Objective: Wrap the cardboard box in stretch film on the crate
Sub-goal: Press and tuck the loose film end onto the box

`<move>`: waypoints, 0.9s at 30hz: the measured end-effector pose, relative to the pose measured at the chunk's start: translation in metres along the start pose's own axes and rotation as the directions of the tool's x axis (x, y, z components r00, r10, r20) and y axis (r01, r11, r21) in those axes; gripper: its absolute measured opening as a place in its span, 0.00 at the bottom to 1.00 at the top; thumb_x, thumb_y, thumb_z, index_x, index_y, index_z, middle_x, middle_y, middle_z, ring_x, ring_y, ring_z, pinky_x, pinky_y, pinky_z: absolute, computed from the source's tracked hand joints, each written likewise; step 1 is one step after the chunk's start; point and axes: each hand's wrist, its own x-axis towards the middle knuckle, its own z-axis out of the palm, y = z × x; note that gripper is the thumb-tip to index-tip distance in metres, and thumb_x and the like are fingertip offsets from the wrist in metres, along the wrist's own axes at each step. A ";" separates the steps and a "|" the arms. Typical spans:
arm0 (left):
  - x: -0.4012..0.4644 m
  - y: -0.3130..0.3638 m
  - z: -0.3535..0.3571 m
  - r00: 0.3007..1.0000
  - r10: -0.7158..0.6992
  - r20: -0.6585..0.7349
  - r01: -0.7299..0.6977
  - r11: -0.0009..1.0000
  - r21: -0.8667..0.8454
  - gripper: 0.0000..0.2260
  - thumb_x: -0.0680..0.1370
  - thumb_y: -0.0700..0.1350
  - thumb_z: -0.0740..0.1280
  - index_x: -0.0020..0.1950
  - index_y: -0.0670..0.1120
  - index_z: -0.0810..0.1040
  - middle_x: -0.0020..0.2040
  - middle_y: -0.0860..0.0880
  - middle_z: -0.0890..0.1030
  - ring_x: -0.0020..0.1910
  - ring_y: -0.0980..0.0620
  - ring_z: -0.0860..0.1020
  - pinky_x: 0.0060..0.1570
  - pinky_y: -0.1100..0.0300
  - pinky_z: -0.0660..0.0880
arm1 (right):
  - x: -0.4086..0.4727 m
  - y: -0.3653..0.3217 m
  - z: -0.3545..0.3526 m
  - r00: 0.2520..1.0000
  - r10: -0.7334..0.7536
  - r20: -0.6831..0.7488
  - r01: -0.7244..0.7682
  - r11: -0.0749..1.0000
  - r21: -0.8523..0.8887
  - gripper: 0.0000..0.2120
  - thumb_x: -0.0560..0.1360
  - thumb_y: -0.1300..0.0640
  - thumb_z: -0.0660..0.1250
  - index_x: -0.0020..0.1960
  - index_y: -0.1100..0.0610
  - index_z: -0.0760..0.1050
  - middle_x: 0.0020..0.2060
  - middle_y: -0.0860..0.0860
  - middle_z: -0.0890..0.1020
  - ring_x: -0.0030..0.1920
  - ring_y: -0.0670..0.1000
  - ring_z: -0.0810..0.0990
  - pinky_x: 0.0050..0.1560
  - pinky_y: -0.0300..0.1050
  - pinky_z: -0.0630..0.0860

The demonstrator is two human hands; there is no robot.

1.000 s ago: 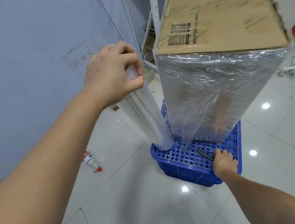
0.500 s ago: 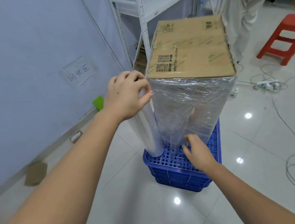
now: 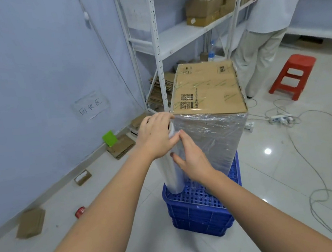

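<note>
Both hands on upright film roll (image 3: 173, 172), left hand (image 3: 155, 136) gripping its top end, right hand (image 3: 191, 156) flat-fingered against its side just below, wrapped box (image 3: 208, 108) touching beside grip, on crate (image 3: 201, 211) beneath.

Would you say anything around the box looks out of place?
Yes: a red can and flattened cardboard pieces lie loose on the floor by the wall, and cables trail across the tiles right of the crate.
</note>
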 end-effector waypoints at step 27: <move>-0.029 -0.060 -0.026 0.992 0.066 0.111 -0.059 0.996 -0.068 0.28 0.76 0.65 0.66 0.75 0.62 0.68 0.73 0.53 0.68 0.73 0.48 0.63 0.57 0.44 0.78 | 0.023 -0.053 0.034 0.997 0.028 0.067 -0.036 0.992 0.123 0.47 0.69 0.40 0.74 0.78 0.41 0.50 0.65 0.40 0.76 0.63 0.44 0.76 0.63 0.54 0.75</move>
